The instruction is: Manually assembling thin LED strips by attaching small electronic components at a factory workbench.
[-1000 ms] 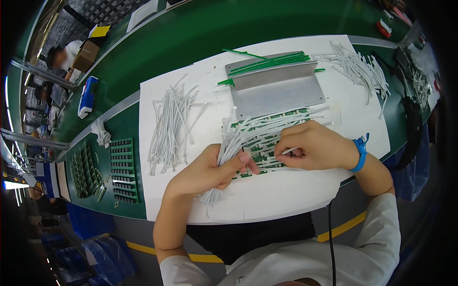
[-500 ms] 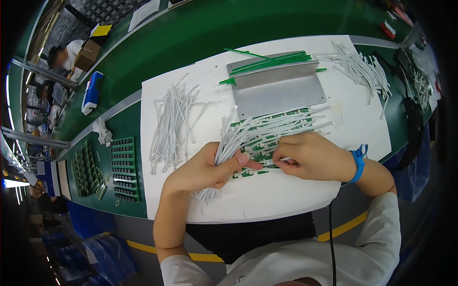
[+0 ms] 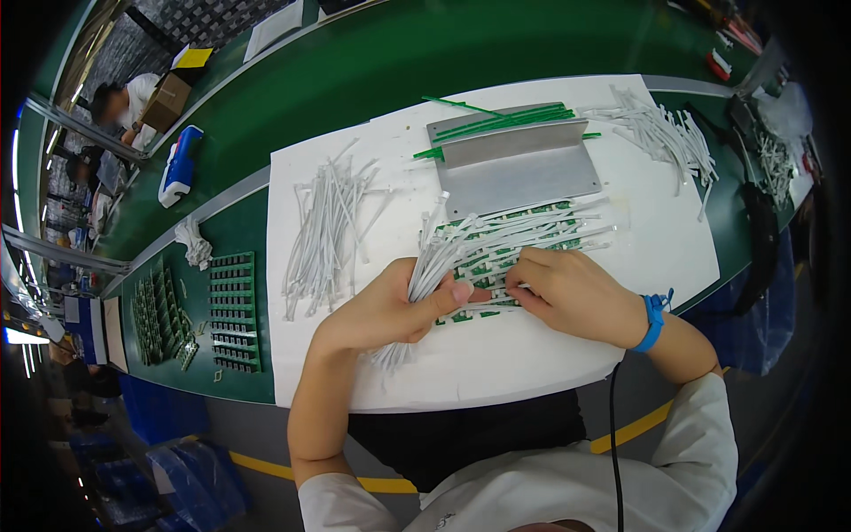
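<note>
My left hand (image 3: 390, 306) is closed around a thick bundle of thin white cables (image 3: 432, 266), whose loose ends hang out below the palm. Its thumb and forefinger point right, low over a green circuit board panel (image 3: 452, 316). More of the bundle fans out to the right across that panel, covering much of it. My right hand (image 3: 567, 293), with a blue wrist strap (image 3: 653, 322), is pinched at the panel's near right side. A white cable runs between the two hands into this pinch; its tip is hidden by the fingers.
Beyond the panel stands a grey metal angle fixture (image 3: 523, 177) with green strips (image 3: 505, 122) on it. Loose white cables lie in piles at left (image 3: 324, 235) and far right (image 3: 660, 133). Farther left are dark-chipped board panels (image 3: 233, 310) and a blue-and-white box (image 3: 180, 167).
The view has shifted slightly. My right hand stays pinched at the panel, its wrist a little lower and farther left. My left hand keeps its hold on the bundle.
</note>
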The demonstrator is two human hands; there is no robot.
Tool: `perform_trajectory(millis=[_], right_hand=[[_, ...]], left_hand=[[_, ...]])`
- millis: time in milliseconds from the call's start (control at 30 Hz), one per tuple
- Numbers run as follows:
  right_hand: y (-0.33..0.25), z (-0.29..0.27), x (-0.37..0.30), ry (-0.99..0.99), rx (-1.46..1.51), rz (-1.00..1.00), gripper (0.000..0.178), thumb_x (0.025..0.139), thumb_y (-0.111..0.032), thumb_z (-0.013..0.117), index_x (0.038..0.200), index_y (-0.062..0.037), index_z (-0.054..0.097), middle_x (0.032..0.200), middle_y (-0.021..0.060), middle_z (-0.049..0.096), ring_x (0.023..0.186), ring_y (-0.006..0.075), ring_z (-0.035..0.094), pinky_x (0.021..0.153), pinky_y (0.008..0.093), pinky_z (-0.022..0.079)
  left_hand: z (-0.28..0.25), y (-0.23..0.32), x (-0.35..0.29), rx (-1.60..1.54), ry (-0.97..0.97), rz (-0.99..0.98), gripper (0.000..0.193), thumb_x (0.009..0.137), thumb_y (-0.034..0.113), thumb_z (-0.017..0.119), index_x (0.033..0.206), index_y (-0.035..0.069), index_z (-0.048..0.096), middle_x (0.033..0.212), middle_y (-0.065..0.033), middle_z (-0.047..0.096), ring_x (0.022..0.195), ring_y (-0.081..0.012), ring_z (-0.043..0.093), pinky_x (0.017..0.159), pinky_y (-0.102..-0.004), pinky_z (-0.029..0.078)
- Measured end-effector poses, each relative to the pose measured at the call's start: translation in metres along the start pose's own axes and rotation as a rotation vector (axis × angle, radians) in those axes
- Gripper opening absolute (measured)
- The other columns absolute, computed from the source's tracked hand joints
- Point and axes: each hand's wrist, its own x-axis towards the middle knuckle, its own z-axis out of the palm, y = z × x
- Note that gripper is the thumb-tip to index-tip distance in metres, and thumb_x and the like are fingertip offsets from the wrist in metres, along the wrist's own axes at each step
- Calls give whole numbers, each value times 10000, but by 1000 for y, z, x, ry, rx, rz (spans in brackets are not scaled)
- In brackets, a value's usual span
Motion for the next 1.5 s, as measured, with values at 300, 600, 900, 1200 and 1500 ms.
perform_trajectory(millis=[300, 600, 900, 1200, 1500], right_hand=[[1, 0, -1, -23, 144, 76, 97, 911, -37, 740, 960, -24, 657, 908, 123, 662, 727, 296, 674, 622, 384, 538], [-6, -6, -2, -48, 166, 164, 88, 921, -57, 712, 953, -12, 643, 921, 149, 675, 805, 339, 692, 702, 422, 547], [-14, 9, -9, 72, 54, 217, 79, 922, -90, 717, 941, -40, 659, 891, 111, 685, 776, 326, 696, 676, 434, 540], [-18, 18, -9, 111, 3, 280, 107, 912, -103, 760, 948, -46, 677, 941, 99, 703, 714, 256, 712, 625, 364, 543], [-27, 9, -1, 462, -143, 58, 165, 855, -94, 803, 960, -31, 692, 895, 87, 650, 749, 268, 665, 646, 382, 524]], left_hand=[[-6, -3, 4, -101, -74, -8, 310, 1065, 332, 647, 956, 49, 583, 968, -149, 769, 475, -7, 316, 421, -229, 250], [-10, -14, 11, -131, -137, 25, 409, 1064, 412, 643, 999, 11, 594, 807, -121, 740, 453, -18, 329, 420, -224, 255], [-10, -16, 15, -201, -165, -13, 437, 1057, 406, 656, 1145, -19, 606, 761, -92, 720, 448, -19, 321, 423, -217, 253], [-12, -15, 16, -262, -188, -30, 421, 1069, 379, 638, 1202, -17, 586, 1056, -196, 775, 462, -1, 295, 414, -196, 268], [-15, -21, 18, -423, -71, 163, 371, 1135, 390, 440, 1061, 39, 536, 790, -65, 573, 445, -28, 244, 404, -205, 251]])
